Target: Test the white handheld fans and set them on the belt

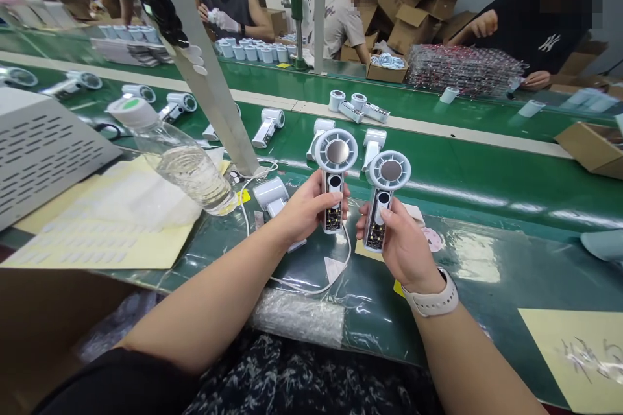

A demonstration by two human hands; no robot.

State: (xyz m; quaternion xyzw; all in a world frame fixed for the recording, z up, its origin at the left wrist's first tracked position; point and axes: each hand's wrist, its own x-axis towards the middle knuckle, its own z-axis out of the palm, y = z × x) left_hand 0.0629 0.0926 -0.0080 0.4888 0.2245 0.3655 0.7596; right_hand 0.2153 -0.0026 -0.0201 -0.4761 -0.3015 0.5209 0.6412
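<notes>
My left hand is shut on a white handheld fan, its round grille facing up and a circuit board showing in its open body. My right hand grips a matching fan, also with its board exposed. The two fans stand upright, side by side and apart. A white cable runs across the green mat below my hands. An unassembled white fan part lies on the belt between the fan heads, and another lies just left of my left hand.
A water bottle lies on yellow paper at left, beside a grey perforated machine. Several fan parts line the green conveyor belt. A bubble-wrap roll sits near me. Co-workers sit beyond, among cardboard boxes.
</notes>
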